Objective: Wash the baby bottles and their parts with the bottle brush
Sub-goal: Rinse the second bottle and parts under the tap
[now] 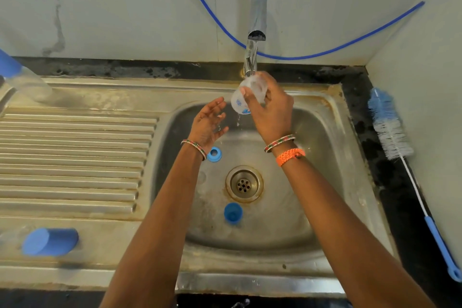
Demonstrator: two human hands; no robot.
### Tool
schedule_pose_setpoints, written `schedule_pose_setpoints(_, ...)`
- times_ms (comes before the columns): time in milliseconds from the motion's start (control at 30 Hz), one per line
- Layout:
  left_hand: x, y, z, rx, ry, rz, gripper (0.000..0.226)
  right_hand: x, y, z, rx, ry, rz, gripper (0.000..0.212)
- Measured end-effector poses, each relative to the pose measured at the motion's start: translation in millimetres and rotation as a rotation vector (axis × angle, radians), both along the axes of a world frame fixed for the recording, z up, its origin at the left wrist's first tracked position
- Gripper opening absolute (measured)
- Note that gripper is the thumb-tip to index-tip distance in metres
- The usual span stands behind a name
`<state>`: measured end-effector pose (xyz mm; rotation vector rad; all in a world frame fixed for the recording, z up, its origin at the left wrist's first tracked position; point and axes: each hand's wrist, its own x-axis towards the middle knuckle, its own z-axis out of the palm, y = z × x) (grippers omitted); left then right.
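i see a big metal sink (332, 117) with a ribbed draining board (75, 157) on its left side. behind it is a pale wall (125, 7), and a thin blue hose (350, 44) hangs across that wall. a shiny tap (257, 17) sticks out over the bowl, and water runs down from it. on the dark counter to the right of the sink lies the bottle brush (390, 130), with blue and white bristles at the far end and a blue handle near me. at the far left of the board stands a clear baby bottle (30, 82) with a blue top, a bit blurry. the right hand (272, 112) is up under the tap, and its fingers and thumb curl around a clear bottle (240, 101) with small blue marks on it. the water falls onto that bottle and drips off below it. the left hand (207, 125) is just beside it, palm up, fingers spread and loose, holding nothing. a blue cap (50, 241) lies on its side on the near left of the board. in the bowl, a small blue cup (233, 212) sits near the drain (244, 184), and a blue ring (214, 154) lies close to the left wrist.
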<state>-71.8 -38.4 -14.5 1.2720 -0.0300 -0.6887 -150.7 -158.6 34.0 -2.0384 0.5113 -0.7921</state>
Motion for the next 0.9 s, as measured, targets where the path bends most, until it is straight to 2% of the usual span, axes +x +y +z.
schedule_pose_setpoints(100,-5,0,4,0.023,0.019,0.016,0.029,-11,7,-43,0.079,0.328,0.075,0.045)
schedule_pose_setpoints(133,-5,0,5,0.027,0.011,0.014,0.029,-12,10,-53,0.079,0.373,0.074,0.047)
schedule_pose_setpoints(267,-1,4,2,0.052,0.010,0.023,0.032,0,15,-55,0.050,0.195,-0.034,0.036)
schedule_pose_setpoints(367,0,8,0,0.060,0.026,0.027,0.040,5,19,-62,0.048,0.298,0.020,0.035)
schedule_pose_setpoints(500,3,7,-3,0.072,0.039,0.018,0.038,12,20,-52,0.045,0.084,-0.081,0.037)
schedule_pose_setpoints(600,-3,6,-3,0.114,0.048,0.008,0.040,18,13,-55,0.061,0.283,0.009,0.031)
schedule_pose_setpoints(700,-5,2,-5,0.121,0.029,0.062,0.035,28,11,-39,0.110,0.019,-0.117,0.019)
schedule_pose_setpoints(733,-5,3,-4,0.125,0.031,0.097,0.030,30,10,-31,0.214,-0.024,-0.151,0.018)
schedule_pose_setpoints(767,-4,4,-2,0.127,0.031,0.119,0.026,34,7,-22,0.417,-0.017,-0.158,0.020)
schedule_pose_setpoints(867,-3,7,-1,0.035,0.052,0.073,0.026,36,4,-8,1.342,-0.069,-0.031,0.023)
schedule_pose_setpoints(900,-3,7,-1,-0.024,0.065,0.054,0.026,33,3,-6,1.529,-0.092,0.020,0.023)
